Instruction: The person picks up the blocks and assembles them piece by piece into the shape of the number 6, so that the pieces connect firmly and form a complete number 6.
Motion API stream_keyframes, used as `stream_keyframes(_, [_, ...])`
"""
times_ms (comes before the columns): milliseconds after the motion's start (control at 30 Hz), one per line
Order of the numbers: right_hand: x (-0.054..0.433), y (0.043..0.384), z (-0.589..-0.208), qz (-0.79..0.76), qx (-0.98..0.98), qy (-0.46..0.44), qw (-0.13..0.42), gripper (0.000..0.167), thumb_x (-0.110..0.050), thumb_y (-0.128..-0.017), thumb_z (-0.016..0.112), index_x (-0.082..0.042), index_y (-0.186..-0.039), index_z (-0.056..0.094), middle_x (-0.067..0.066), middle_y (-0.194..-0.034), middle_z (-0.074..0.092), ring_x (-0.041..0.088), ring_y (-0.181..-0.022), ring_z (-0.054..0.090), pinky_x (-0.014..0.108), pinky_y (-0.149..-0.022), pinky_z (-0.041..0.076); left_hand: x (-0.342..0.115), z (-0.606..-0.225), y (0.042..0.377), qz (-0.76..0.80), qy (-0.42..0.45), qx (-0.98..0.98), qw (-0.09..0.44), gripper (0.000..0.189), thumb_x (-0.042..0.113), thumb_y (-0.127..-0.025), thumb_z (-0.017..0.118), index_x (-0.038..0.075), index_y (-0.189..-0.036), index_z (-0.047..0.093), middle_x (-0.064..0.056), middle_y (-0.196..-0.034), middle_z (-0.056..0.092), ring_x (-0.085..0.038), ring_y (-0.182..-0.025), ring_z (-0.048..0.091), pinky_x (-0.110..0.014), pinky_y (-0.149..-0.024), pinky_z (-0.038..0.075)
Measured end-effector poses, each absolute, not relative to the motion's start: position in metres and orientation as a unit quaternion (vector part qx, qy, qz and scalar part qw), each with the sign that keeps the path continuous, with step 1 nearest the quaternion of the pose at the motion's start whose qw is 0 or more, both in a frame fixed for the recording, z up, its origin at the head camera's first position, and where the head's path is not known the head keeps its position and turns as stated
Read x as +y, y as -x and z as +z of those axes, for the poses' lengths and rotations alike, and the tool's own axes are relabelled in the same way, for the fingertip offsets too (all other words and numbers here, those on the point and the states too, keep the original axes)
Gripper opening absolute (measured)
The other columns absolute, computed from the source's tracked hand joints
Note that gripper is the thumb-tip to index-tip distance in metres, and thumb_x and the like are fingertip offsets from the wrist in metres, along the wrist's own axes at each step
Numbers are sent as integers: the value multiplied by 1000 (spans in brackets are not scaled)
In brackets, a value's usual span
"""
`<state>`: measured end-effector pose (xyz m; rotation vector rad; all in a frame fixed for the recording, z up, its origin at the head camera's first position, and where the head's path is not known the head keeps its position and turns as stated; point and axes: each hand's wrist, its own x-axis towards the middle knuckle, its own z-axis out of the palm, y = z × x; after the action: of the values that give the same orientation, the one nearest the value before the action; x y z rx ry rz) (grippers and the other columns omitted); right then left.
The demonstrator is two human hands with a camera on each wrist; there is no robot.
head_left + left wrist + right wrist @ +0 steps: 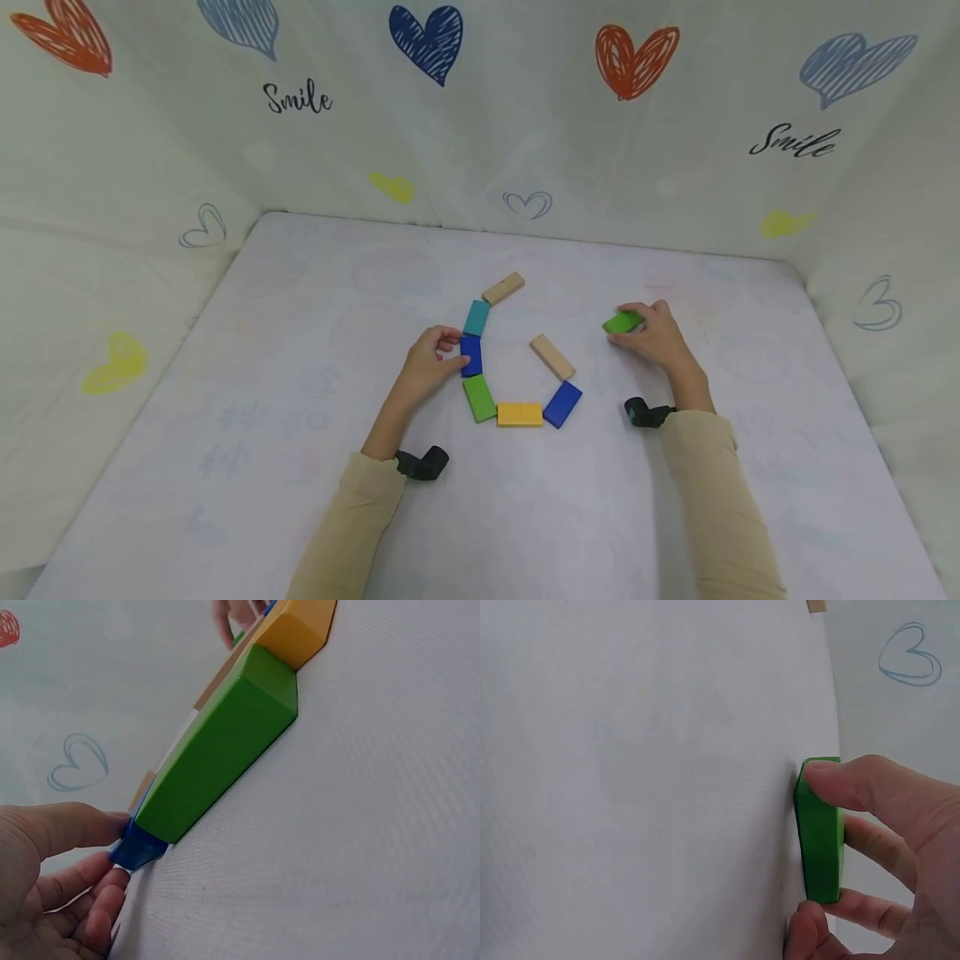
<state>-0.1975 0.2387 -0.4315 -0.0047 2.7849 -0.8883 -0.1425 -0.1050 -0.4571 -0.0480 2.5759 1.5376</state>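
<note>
Wooden blocks lie in an open curve on the white table. My left hand (pixel 429 364) pinches a dark blue block (pixel 471 357) at the curve's left side, thumb at one end and fingers at the other. Above that block is a teal block (pixel 476 317), below it a green block (pixel 479 398). To the right, away from the curve, my right hand (pixel 654 335) grips another green block (pixel 821 832) between thumb and fingers, close to the table surface. A yellow block (pixel 520 415) and a second blue block (pixel 562 405) form the curve's near side.
One plain wooden block (pixel 503 288) sits at the curve's far end, another plain wooden block (pixel 552 357) at its right end. White cloth walls (pixel 480 142) printed with hearts stand behind and beside the table (pixel 525 517). A black wrist camera (pixel 423 463) is on each arm.
</note>
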Motion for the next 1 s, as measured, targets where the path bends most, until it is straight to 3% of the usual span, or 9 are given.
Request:
stream_keyframes(167, [236, 195, -430, -284, 952, 0, 116, 57, -32, -84, 64, -4, -131, 47, 26, -119, 36, 37, -103, 41, 52, -89, 38, -104, -456, 141, 506, 9, 860, 56, 38, 10, -81, 67, 2, -117, 55, -11, -109, 58, -23, -99, 51, -34, -85, 42])
stream_keyframes(500, [225, 190, -425, -270, 955, 0, 121, 56, -34, -86, 63, -2, -129, 47, 26, -117, 39, 35, -99, 42, 49, -85, 40, -105, -456, 143, 511, 15, 856, 75, 41, 12, -82, 68, 2, -119, 54, -13, -113, 57, -25, -102, 51, -37, -88, 41])
stream_keyframes(733, [217, 188, -422, -293, 948, -4, 128, 58, -34, -87, 62, -1, -131, 44, 33, -127, 36, 39, -107, 41, 53, -90, 39, -105, -458, 143, 517, 16, 853, 74, 41, 12, -82, 68, 3, -120, 54, -12, -113, 56, -24, -102, 50, -37, -87, 41])
stream_keyframes(1000, [196, 186, -411, -308, 944, 24, 112, 59, -34, -86, 63, 3, -128, 45, 28, -129, 39, 36, -108, 43, 50, -92, 39, -106, -458, 143, 518, 18, 852, 71, 40, 12, -82, 68, 4, -119, 55, -12, -112, 56, -24, -101, 50, -35, -86, 41])
